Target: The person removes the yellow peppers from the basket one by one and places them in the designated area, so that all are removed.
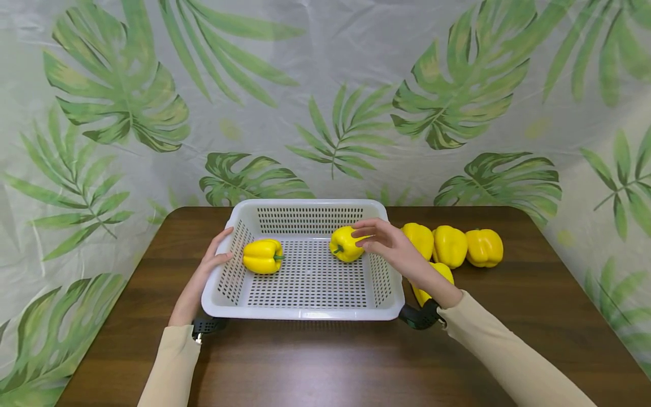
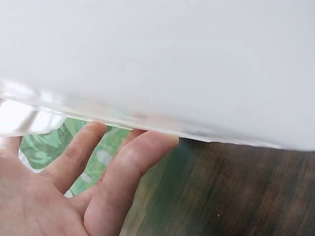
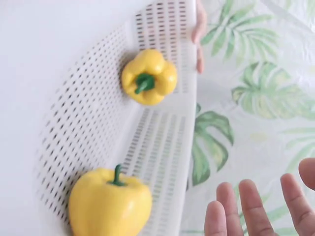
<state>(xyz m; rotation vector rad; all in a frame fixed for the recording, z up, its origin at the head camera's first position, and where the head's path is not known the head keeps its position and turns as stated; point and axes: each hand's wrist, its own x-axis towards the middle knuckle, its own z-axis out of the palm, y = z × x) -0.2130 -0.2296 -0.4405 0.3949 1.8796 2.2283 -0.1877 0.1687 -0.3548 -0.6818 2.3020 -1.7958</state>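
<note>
A white perforated plastic basket (image 1: 305, 314) stands on the table with two yellow bell peppers inside. One bell pepper (image 1: 262, 256) lies on its side near the left wall; another bell pepper (image 1: 346, 244) rests toward the right end. My left hand (image 1: 207, 265) touches the basket's left rim, and the left wrist view has its fingertips (image 2: 165, 140) against the rim's edge. Over the basket's right side reaches my right hand (image 1: 389, 243), overlapping the right-hand pepper in the head view. Its fingers (image 3: 253, 204) are spread and hold nothing in the right wrist view.
Several more yellow bell peppers (image 1: 450, 246) sit to the right of the basket, one partly hidden by my right forearm. The dark wooden table (image 1: 315, 362) extends in front. A leaf-patterned cloth (image 1: 346, 68) hangs behind the table and along both sides.
</note>
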